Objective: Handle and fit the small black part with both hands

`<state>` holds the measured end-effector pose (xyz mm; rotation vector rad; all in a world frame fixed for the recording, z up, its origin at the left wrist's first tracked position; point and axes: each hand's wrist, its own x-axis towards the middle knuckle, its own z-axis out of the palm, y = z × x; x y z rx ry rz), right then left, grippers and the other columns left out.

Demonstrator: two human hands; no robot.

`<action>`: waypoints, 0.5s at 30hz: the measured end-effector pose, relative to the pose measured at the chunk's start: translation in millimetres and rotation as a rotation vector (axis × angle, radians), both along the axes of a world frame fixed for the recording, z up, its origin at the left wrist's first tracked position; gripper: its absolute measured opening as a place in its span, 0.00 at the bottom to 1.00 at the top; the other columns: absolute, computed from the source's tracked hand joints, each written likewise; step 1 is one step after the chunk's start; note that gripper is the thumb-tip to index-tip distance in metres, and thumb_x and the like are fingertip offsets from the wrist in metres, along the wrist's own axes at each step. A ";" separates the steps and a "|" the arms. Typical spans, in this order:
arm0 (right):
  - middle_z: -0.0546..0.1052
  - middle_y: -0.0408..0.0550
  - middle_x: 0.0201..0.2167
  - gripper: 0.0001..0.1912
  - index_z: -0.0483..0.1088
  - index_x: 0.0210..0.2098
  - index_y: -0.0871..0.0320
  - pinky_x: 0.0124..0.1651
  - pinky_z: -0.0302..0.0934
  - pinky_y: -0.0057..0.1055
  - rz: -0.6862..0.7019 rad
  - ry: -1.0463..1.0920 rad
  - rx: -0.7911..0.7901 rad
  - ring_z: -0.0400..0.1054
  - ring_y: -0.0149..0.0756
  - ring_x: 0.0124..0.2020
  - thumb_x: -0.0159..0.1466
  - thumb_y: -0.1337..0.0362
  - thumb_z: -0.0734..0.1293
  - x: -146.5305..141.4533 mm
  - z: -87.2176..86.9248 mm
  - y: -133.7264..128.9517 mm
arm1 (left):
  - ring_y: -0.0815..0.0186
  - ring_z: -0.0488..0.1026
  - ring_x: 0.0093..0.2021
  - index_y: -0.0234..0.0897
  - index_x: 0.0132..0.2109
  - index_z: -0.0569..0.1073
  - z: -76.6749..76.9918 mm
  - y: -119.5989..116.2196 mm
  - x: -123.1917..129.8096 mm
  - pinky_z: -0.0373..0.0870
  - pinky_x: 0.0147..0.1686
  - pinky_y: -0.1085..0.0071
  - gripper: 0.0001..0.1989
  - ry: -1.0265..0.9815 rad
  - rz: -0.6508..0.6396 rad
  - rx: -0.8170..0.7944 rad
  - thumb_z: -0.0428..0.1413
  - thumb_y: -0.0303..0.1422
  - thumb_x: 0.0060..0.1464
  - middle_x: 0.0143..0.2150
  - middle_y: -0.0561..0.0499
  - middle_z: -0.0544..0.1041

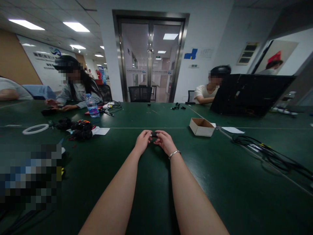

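Out in front of me, just above the green table, a small black stick-like piece [154, 134] with a silvery end is held between both hands. My left hand [143, 141] pinches it from the left, at the silvery end. From the right, my right hand [165, 141] grips the black end with thumb and forefinger, its other fingers curled below. A silver bracelet [174, 154] circles the right wrist. The fingers cover parts of the piece, and its exact kind is too small to make out. Several similar small black pieces [178, 106] lie farther back on the table.
An open cardboard box [201, 128] stands right of my hands. Black cables [266, 151] lie far right, near a large black monitor [249, 94]. Left are tangled black gear [78, 127], a white ring [35, 129] and a water bottle [92, 106]. Other people sit across the table.
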<state>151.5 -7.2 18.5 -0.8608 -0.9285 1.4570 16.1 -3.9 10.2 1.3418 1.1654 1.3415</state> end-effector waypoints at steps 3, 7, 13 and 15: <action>0.73 0.42 0.21 0.08 0.69 0.35 0.60 0.25 0.70 0.26 0.006 -0.008 0.000 0.65 0.26 0.16 0.55 0.72 0.65 0.2 -0.1 0.1 | 0.74 0.63 0.21 0.34 0.41 0.72 -0.4 0.2 -0.4 0.58 0.21 0.79 0.11 0.017 -0.010 0.004 0.53 0.36 0.53 0.26 0.53 0.70; 0.74 0.42 0.22 0.08 0.69 0.35 0.60 0.25 0.70 0.27 0.005 -0.005 -0.004 0.66 0.26 0.16 0.55 0.73 0.65 0.4 0.2 -0.5 | 0.73 0.63 0.21 0.35 0.41 0.73 -2.6 1.0 -1.2 0.59 0.21 0.79 0.12 0.028 -0.016 0.018 0.49 0.35 0.55 0.25 0.53 0.69; 0.73 0.43 0.22 0.08 0.69 0.36 0.61 0.25 0.70 0.27 0.004 -0.003 -0.002 0.65 0.26 0.16 0.56 0.74 0.64 -0.3 1.3 -1.2 | 0.74 0.64 0.23 0.36 0.41 0.72 -1.8 0.0 -1.4 0.60 0.22 0.79 0.10 0.044 0.028 0.036 0.51 0.33 0.53 0.30 0.52 0.70; 0.73 0.43 0.21 0.08 0.69 0.37 0.62 0.25 0.70 0.27 0.000 -0.009 0.000 0.66 0.26 0.16 0.57 0.74 0.64 -0.7 1.6 -1.0 | 0.74 0.63 0.22 0.36 0.40 0.72 -0.3 -0.2 -1.2 0.59 0.21 0.78 0.11 0.043 0.015 0.037 0.48 0.36 0.56 0.28 0.52 0.70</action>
